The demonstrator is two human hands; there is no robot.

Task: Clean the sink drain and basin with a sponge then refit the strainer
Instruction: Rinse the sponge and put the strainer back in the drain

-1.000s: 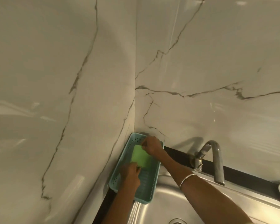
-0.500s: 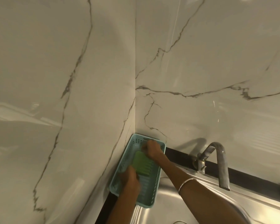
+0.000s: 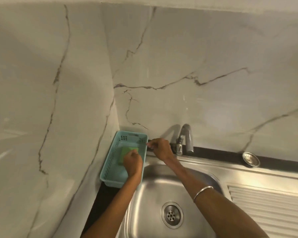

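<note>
By the marble corner, left hand (image 3: 132, 161) grips sponge (image 3: 127, 152) in basket (image 3: 110, 169).

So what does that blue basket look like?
The basket is a pale blue-green plastic tray, long and rectangular, with small holes in its walls and a handle slot at the far end. It sits in the wall corner beside the sink. A green sponge lies inside, under the left hand.

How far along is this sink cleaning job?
Early or late, the pictures don't say. The strainer is out, sitting on the ledge behind the sink, so the drain is open. The left hand is on the green sponge in the teal basket; the right hand is at its rim. Refitting the strainer remains.
</note>
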